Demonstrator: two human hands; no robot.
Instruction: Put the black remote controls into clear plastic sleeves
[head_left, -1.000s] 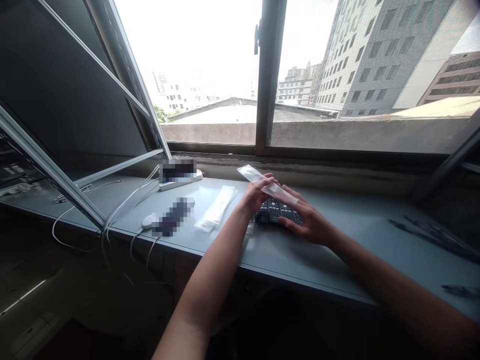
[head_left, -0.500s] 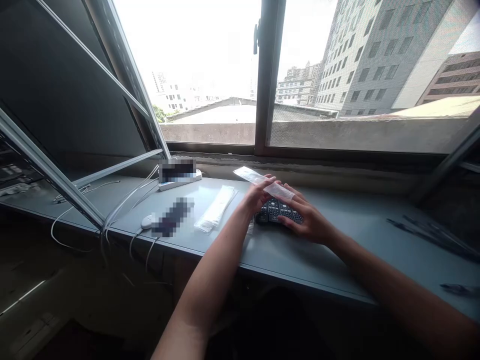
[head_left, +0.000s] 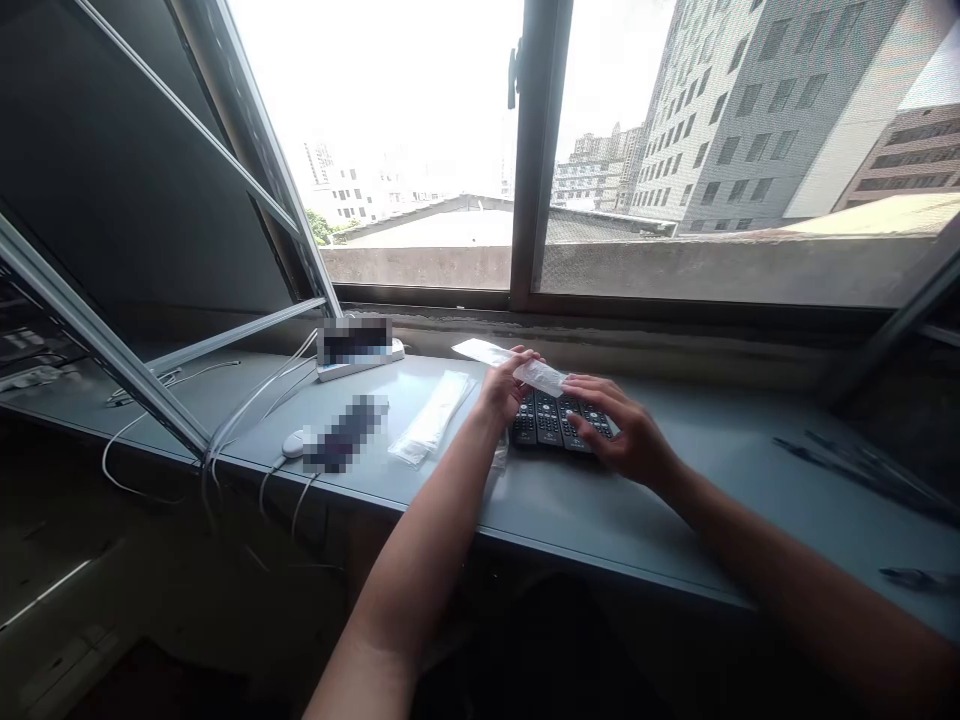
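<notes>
A thin clear plastic sleeve point(head_left: 541, 377) is held up at a slant above the desk by my left hand point(head_left: 505, 393), whose fingers close on its middle. My right hand point(head_left: 626, 430) is at the sleeve's right end, thumb and fingers apart. Its fingertips reach the sleeve's edge, and I cannot tell whether they touch it. Beneath both hands lie several black remote controls point(head_left: 550, 425) side by side, partly covered by the right hand. To the left of my left forearm, a stack of flat clear plastic sleeves point(head_left: 431, 420) rests on the desk.
A white power strip point(head_left: 360, 362) and a white round charger point(head_left: 293, 444) with cables lie at the left of the desk point(head_left: 690, 540). A metal frame point(head_left: 240, 335) leans there. Dark cable-like strips point(head_left: 862, 470) lie at the right. A window stands behind.
My left hand has moved a little left with the plastic sleeve. My right hand has drawn slightly right, so the sleeve's end no longer lies across its fingers.
</notes>
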